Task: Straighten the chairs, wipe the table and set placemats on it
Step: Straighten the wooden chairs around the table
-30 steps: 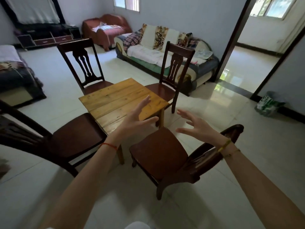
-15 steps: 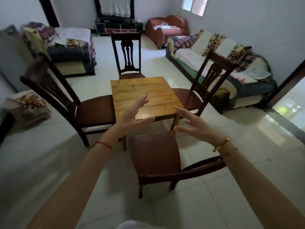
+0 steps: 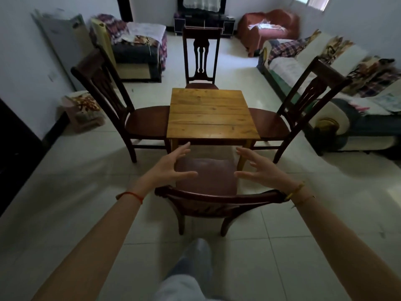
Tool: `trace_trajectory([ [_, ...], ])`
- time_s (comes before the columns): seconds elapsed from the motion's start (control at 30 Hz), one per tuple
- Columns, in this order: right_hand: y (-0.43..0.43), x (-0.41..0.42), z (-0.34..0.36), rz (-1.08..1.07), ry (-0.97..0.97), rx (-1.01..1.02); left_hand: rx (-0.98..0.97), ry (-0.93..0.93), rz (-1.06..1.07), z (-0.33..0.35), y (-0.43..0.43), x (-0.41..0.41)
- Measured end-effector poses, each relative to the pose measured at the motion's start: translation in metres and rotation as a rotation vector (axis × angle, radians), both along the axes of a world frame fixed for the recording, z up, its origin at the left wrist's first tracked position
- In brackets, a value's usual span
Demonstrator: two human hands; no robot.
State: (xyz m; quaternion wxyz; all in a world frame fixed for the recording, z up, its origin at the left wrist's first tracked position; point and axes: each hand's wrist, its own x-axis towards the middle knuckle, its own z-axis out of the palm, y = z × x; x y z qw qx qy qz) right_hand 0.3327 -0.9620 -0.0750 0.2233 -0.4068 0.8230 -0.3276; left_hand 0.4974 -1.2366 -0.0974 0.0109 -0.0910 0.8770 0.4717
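Observation:
A small square wooden table [image 3: 211,115] with a bare plank top stands in the middle of the room. A dark wooden chair stands on each of its sides: the near chair [image 3: 206,180] right in front of me with its back towards me, the left chair [image 3: 138,122], the right chair [image 3: 280,122] and the far chair [image 3: 201,59]. My left hand [image 3: 170,168] and my right hand [image 3: 257,168] hover open, palms facing each other, above the near chair's seat and just beyond its backrest, touching nothing. No placemats or cloth are in view.
A covered sofa [image 3: 338,88] runs along the right wall. A dark armchair with blankets [image 3: 138,51] and a cushion on a stool [image 3: 83,109] stand at the left. A red armchair [image 3: 269,29] and a TV cabinet [image 3: 204,22] stand at the back. My foot [image 3: 195,257] is on the tiled floor.
My view has swung round the table so that I now stand squarely behind the near chair. Both hands stay open and have come lower, over that chair's seat.

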Motion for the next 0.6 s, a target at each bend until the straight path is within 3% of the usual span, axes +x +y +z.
trace_trajectory([
  [0.27,0.022,-0.011,-0.045,0.086,0.037,0.222,-0.114,-0.145,-0.035,-0.035,0.005,-0.002],
  [0.47,0.023,-0.024,-0.082,0.167,0.033,0.511,-0.247,-0.332,-0.139,-0.063,0.001,-0.014],
  [0.6,0.021,-0.026,-0.098,0.266,0.146,0.629,-0.339,-0.403,-0.196,-0.068,0.000,-0.020],
])
